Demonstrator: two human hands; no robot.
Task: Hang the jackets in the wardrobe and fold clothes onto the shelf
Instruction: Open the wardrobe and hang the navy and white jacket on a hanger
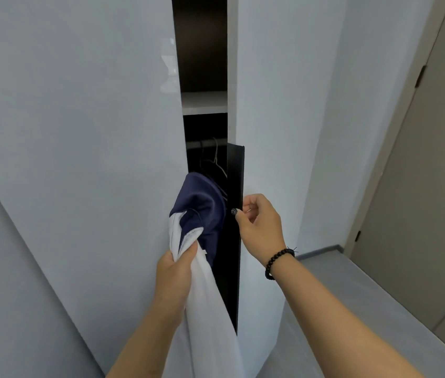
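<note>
A white and navy jacket (pixel 202 214) hangs from my left hand (pixel 173 274), which grips it by the white cloth just below the navy part. My right hand (pixel 259 225) pinches the long black handle strip (pixel 236 181) on the edge of the right wardrobe door (pixel 278 105). The wardrobe stands open by a narrow gap. Inside the gap I see a white shelf (pixel 205 102), a hanging rail (pixel 205 144) below it and a few hangers (pixel 215 165) on the rail. The jacket's lower part drops out of view at the bottom.
The left wardrobe door (pixel 79 132) is glossy white and fills the left side. A grey low surface (pixel 365 296) lies at the lower right. Behind it stands a beige room door (pixel 420 173) with dark hinges.
</note>
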